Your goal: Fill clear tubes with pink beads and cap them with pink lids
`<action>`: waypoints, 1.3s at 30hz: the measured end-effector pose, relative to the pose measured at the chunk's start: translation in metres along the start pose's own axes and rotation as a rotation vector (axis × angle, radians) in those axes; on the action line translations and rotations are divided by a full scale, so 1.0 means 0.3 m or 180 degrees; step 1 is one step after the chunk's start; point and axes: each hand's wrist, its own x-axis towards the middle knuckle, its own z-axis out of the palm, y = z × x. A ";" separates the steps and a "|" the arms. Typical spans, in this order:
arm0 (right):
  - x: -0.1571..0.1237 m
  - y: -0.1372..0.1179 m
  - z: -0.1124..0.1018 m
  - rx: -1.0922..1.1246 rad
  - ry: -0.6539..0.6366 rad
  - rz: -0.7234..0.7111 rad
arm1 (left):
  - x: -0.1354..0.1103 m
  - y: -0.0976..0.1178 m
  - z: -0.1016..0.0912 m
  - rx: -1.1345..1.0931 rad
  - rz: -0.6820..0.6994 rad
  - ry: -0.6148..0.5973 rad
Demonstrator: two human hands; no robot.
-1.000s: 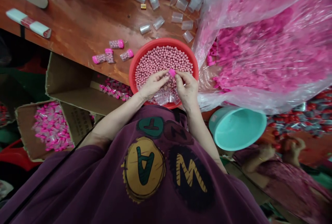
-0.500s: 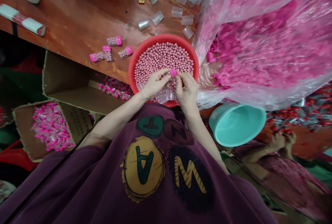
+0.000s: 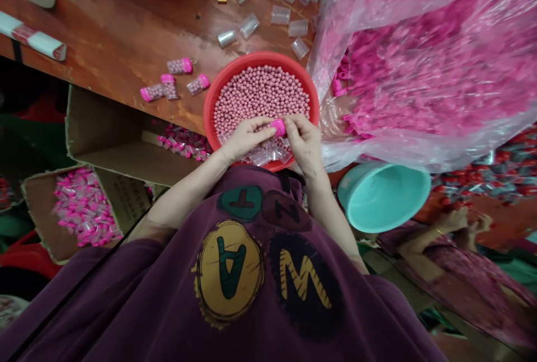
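Observation:
My left hand and my right hand meet over the near side of a red plastic basin. Between their fingertips they pinch a small vial with a bright pink cap; my fingers hide most of its body. Small pale pink beads fill the basin. Several clear empty vials lie under my hands at its near edge. Bead-filled vials with pink caps lie on the wooden table left of the basin.
Loose clear vials lie beyond the basin. A plastic bag of pink caps fills the right side. A teal tub sits below it. A cardboard box of filled vials stands at lower left. A co-worker's hands work at right.
My hands have drawn closer together around the pink-capped vial, which now sits lower and lies more sideways. The whole scene has drifted slightly up and left in view.

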 end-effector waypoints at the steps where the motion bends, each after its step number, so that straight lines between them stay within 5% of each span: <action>1: -0.005 -0.007 0.018 -0.0060 0.0093 -0.0036 | -0.002 0.003 0.004 0.0019 0.0016 0.0000; 5: -0.032 -0.047 0.057 -0.0186 0.0359 -0.0179 | -0.014 0.030 0.020 0.0266 0.0182 0.0050; 10: -0.031 -0.045 0.026 -0.0150 0.0076 -0.0310 | -0.026 0.049 0.055 0.0777 0.0481 0.0359; 16: -0.022 0.005 0.014 -0.0579 -0.0030 -0.0381 | -0.019 -0.016 0.086 -0.0156 -0.0106 0.0532; 23: -0.057 -0.035 0.035 -0.1899 -0.1086 -0.0246 | 0.003 -0.054 0.088 -0.0527 -0.0412 0.1078; 31: -0.036 0.022 0.116 -0.1746 -0.0585 -0.0101 | 0.007 -0.037 0.089 -0.0415 -0.0400 0.1116; 39: -0.022 0.034 0.145 -0.1628 -0.0770 0.0133 | 0.026 -0.066 0.085 -0.0009 -0.0054 0.1350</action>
